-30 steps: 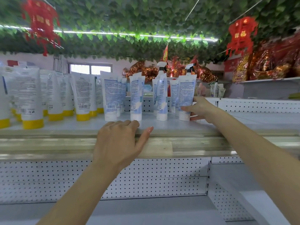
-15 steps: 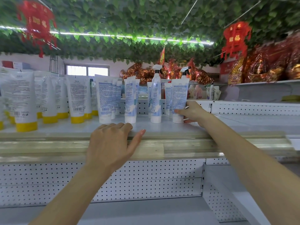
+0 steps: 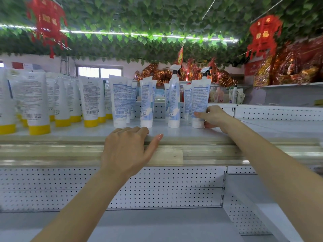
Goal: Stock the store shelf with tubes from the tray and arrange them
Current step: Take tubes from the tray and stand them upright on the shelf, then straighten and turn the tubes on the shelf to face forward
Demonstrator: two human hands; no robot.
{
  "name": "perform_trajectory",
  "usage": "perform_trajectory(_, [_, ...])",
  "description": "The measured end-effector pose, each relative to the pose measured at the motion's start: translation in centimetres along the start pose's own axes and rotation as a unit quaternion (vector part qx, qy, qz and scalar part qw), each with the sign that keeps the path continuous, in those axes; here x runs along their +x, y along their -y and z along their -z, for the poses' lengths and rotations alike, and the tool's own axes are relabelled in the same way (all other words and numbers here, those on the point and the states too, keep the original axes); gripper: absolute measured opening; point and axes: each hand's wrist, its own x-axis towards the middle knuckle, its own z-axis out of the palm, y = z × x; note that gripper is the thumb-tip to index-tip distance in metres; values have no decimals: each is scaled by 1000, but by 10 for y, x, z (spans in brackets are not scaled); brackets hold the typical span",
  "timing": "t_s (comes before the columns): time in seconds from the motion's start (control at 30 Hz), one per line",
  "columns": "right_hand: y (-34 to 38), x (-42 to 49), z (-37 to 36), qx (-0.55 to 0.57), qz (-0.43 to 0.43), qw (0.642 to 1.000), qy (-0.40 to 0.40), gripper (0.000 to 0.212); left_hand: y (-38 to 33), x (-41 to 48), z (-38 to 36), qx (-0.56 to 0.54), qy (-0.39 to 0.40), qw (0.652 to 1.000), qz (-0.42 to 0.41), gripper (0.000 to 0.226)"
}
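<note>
On the white top shelf point(image 3: 174, 132) stand several white-and-blue tubes with white caps, cap down. My right hand point(image 3: 214, 117) grips the rightmost one, a blue-printed tube point(image 3: 200, 100), near its cap, fingers curled round its front and back. It stands upright on the shelf. Further left stand two more blue tubes point(image 3: 119, 100) point(image 3: 146, 102) and a white spray bottle point(image 3: 173, 100). My left hand point(image 3: 129, 149) rests on the shelf's front edge, fingers bent over the lip, thumb spread, holding nothing. No tray is in view.
Yellow-capped white tubes point(image 3: 90, 100) fill the shelf's left part. To the right the shelf is bare white. A lower shelf point(image 3: 157, 224) with pegboard backing lies below. Red foil-wrapped goods point(image 3: 297, 67) sit on a high shelf at right; leaves and red lanterns hang overhead.
My right hand stays on the rightmost blue tube and my left stays on the shelf edge. The view has shifted slightly, with the shelf sitting a little left and lower in frame.
</note>
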Motion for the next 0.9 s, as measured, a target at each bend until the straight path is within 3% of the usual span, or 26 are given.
perform_trajectory(0.17, [13, -11, 5, -39, 28, 998, -46, 54, 1, 2, 5, 13, 26, 1000, -3, 64])
perform_trajectory(0.33, [37, -29, 9, -69, 35, 994, -78, 73, 3, 5, 20, -8, 85, 996, -15, 82])
perform_trajectory(0.47, [65, -33, 16, -82, 59, 978, -181, 87, 26, 7, 54, -123, 139, 983, 12, 59])
perform_trajectory(0.63, [128, -67, 8, -72, 98, 960, -254, 48, 99, 26, 121, -121, 70, 990, 26, 56])
perform_trajectory(0.77, [178, -95, -20, -24, 148, 963, -224, 38, 168, 36, 177, -98, 9, 995, 28, 48])
perform_trajectory(0.9, [234, -134, -87, 2, 186, 966, -182, 41, 258, 28, 232, -31, 17, 999, 27, 51])
